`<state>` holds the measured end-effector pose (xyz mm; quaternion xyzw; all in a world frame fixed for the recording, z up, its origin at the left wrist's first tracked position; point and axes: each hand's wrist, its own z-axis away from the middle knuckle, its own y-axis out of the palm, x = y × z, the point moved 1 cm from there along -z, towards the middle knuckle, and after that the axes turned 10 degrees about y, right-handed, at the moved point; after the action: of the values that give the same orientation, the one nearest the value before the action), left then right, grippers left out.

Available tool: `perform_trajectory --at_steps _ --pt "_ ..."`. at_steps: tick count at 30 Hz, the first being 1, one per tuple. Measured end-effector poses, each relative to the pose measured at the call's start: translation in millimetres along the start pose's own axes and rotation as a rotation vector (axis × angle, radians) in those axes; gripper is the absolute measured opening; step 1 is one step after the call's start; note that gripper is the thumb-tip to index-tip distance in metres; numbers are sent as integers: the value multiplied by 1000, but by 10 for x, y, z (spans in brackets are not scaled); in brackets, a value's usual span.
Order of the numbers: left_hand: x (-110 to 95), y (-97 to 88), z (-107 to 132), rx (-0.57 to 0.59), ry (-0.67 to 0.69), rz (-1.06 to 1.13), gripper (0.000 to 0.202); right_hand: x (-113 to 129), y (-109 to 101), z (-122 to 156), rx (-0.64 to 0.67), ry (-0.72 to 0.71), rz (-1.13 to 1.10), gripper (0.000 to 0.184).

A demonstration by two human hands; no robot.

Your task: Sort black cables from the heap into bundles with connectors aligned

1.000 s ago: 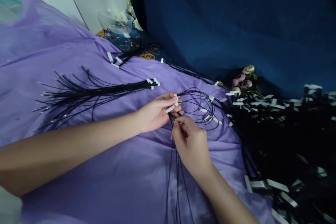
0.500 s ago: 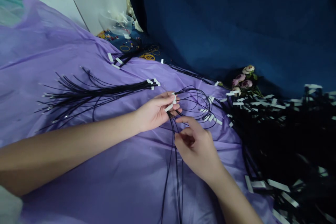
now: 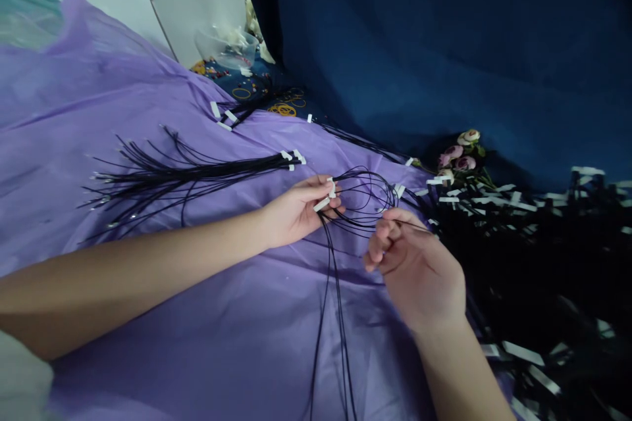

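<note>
Left grip: my left hand is clenched, thumb against fingers, on a bunch of black cords near its white tags.
Held cords: part of the bunch loops out to the right of my fingers, and several loose strands hang down toward me over the purple cloth.
Right grip: my right hand is just right of the bunch, palm turned up, fingers curled; a thin dark strand crosses by the fingertips, but I cannot tell whether I am pinching it.
Tied bundle: beyond my left forearm a thick black bundle lies on the purple cloth, tagged ends toward my hand, tips fanned out left.
Cord heap: to my right, a big dark heap dotted with white tags.
Far edge: pale and mauve flowers before a dark blue drape; yellow rings and a clear bowl farther left.
</note>
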<state>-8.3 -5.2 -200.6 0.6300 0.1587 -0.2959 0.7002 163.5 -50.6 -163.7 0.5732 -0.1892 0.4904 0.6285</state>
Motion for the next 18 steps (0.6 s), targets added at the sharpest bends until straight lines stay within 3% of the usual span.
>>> perform_trajectory --at_steps 4,7,12,15,18 --pt "11 -9 -4 20 -4 -9 9 126 -19 29 -229 -179 -102 11" --pt "16 -22 -3 34 -16 -17 8 266 -105 66 -296 -273 -219 10" --pt "22 -54 -5 37 -23 -23 7 371 -225 102 -265 -391 -280 19" --pt "24 -50 -2 61 -35 -42 6 346 -206 96 -183 -412 -169 30" --pt "22 -21 10 97 -53 -51 6 314 -151 92 -140 -383 -30 28"
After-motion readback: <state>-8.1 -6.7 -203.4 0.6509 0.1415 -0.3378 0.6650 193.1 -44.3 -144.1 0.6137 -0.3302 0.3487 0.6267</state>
